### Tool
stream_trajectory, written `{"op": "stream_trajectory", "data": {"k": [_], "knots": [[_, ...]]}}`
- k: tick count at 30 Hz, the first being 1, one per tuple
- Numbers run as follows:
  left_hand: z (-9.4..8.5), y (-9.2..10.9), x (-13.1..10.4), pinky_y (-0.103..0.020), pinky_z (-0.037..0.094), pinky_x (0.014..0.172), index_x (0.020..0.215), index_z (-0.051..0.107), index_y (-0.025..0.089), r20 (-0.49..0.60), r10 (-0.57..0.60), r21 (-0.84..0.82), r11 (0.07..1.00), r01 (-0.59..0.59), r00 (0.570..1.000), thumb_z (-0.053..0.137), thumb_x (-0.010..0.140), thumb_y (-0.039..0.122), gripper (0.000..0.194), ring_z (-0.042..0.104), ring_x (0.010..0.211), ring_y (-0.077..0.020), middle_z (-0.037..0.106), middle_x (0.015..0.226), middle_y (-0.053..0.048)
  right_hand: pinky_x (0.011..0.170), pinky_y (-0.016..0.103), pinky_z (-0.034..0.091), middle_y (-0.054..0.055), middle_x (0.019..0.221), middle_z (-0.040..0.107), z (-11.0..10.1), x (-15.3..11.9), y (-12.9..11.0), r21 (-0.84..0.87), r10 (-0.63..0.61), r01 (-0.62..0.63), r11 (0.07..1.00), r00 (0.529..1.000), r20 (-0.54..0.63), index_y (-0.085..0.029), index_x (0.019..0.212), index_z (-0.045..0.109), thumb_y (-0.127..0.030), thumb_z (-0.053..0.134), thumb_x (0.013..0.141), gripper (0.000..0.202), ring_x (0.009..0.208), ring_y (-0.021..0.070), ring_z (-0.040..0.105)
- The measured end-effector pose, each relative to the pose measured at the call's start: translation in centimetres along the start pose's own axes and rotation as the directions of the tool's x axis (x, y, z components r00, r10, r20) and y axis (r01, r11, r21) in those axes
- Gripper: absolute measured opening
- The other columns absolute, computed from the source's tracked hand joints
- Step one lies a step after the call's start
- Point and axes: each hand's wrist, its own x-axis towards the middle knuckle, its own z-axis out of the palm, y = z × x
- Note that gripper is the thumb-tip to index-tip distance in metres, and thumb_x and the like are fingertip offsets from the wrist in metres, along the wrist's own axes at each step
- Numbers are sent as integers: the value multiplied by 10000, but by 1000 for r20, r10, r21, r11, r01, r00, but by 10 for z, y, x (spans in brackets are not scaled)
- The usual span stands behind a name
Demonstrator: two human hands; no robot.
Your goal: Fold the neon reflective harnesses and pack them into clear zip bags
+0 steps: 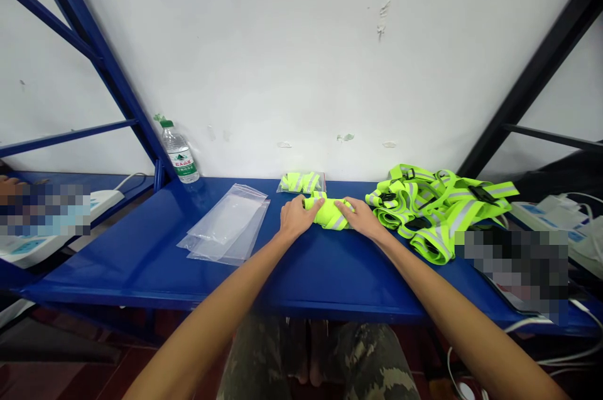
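Note:
Between my two hands is a folded neon-yellow reflective strap bundle (331, 214) with silver stripes, held just over the blue table (301, 274). My left hand (298, 215) grips its left end, thumb on top. At the right end my right hand (360, 216) holds it in the same way, fingers partly hidden behind the bundle. Just behind it, against the wall, lies a clear bag (301, 183) with another folded reflective strap inside. A loose heap of reflective straps (438, 205) with black buckles spreads to the right of my right hand.
Several clear plastic bags (228, 224) lie on the table's left half. A water bottle (180, 152) with a green cap stands at the back left. Near the right edge sits a blurred-out phone-like object (516, 271) beside white cables (527, 323). Blue metal posts (113, 73) rise at the left.

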Motion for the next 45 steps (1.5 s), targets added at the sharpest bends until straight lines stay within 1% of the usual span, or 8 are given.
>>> {"op": "stream_trajectory", "data": {"k": [4, 8, 15, 21, 26, 32, 39, 45], "knots": [[9, 3, 4, -358, 466, 788, 1213, 528, 192, -61, -79, -4, 997, 79, 995, 455, 868, 638, 568, 666, 965, -303, 705, 993, -125, 902, 404, 456, 140, 1089, 648, 17, 7, 6, -49, 34, -41, 998, 989, -142, -149, 1150, 599, -377, 408, 931, 370, 1029, 255, 589], [16, 10, 5, -383, 483, 854, 1312, 484, 256, -47, -28, -23, 999, 27, 998, 466, 915, 436, 437, 631, 1053, -275, 649, 1175, -112, 955, 450, 426, 138, 1087, 659, 23, 5, 2, -129, -18, -5, 992, 983, -180, -167, 1067, 640, -299, 422, 934, 288, 1056, 272, 577], [27, 6, 18, -375, 434, 1015, 1231, 625, 229, 61, 195, -88, 978, -189, 979, 376, 895, 146, 427, 543, 1201, -230, 605, 1314, -57, 1023, 485, 379, 103, 1439, 500, 14, -19, -21, -340, -209, 261, 903, 961, 183, -200, 1395, 478, -471, 311, 997, 510, 1313, 306, 434], [21, -5, 17, -324, 441, 1013, 1305, 566, 163, 133, 271, -145, 957, -252, 953, 351, 932, 231, 435, 617, 1120, -205, 673, 1215, -72, 941, 492, 446, 141, 1429, 502, 8, -15, -21, -399, -204, 317, 861, 932, 300, -217, 1438, 414, -672, 446, 879, 721, 1238, 344, 516], [19, 0, 13, -306, 395, 1065, 1354, 525, 136, 113, 238, -189, 958, -214, 965, 400, 912, 255, 475, 556, 1224, -205, 604, 1327, -94, 913, 464, 485, 157, 1363, 556, 7, -10, -18, -423, -273, 390, 818, 911, 311, -174, 1365, 473, -596, 416, 930, 609, 1162, 323, 583], [22, 2, 22, -314, 452, 967, 1034, 721, 197, 144, 95, -155, 985, -73, 985, 379, 935, 310, 373, 647, 1076, -238, 719, 1115, -83, 896, 442, 518, 186, 1422, 492, 14, -12, -16, -493, -359, 460, 739, 887, 289, -116, 1398, 416, -537, 362, 967, 605, 1174, 316, 578], [17, 1, 16, -316, 458, 929, 1066, 685, 211, 111, -61, -125, 989, 75, 992, 356, 935, 283, 361, 645, 1082, -231, 714, 1117, -91, 863, 387, 519, 152, 1329, 581, 14, -10, -24, -481, -413, 501, 719, 866, 283, -134, 1327, 495, -474, 455, 950, 510, 1024, 268, 637], [7, 7, -5, -327, 477, 850, 1088, 640, 194, 64, -11, -102, 995, 18, 998, 357, 954, 328, 341, 662, 986, -239, 717, 1041, -102, 741, 336, 515, 137, 1243, 628, 11, -14, -29, -510, -405, 535, 673, 844, 351, -157, 1275, 561, -364, 467, 958, 390, 907, 231, 654]]}}
